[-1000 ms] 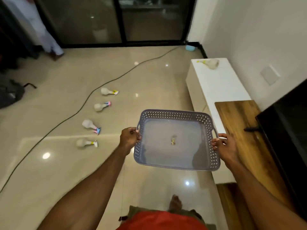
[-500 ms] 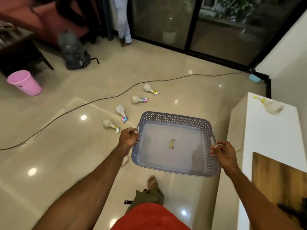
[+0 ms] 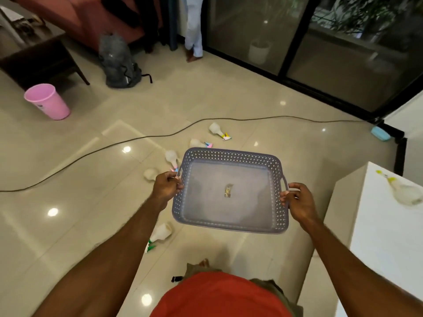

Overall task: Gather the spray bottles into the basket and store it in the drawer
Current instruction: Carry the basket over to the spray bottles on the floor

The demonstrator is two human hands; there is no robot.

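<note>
I carry a shallow lilac basket (image 3: 231, 154) with perforated walls at waist height; only a small sticker lies inside. My left hand (image 3: 166, 186) grips its left handle and my right hand (image 3: 297, 201) grips the right one. Several clear spray bottles lie on the tiled floor: one with a yellow nozzle (image 3: 217, 130), one with a pink nozzle (image 3: 198, 143), one (image 3: 172, 157) partly behind the basket, one (image 3: 150, 173) mostly hidden by my left hand, and one with a green nozzle (image 3: 160, 233) beside my left forearm. Another bottle (image 3: 404, 191) lies on the white cabinet.
A black cable (image 3: 114, 144) runs across the floor beyond the bottles. A pink bucket (image 3: 47, 101), a grey backpack (image 3: 119, 62) and a dark table (image 3: 39, 58) stand at the left. The white cabinet (image 3: 377, 225) is on my right. A person's legs (image 3: 193, 30) stand by the glass doors.
The view has swung left and the bottles on the floor are closer. The basket stays level in both hands. The wooden top and screen have left the view.
</note>
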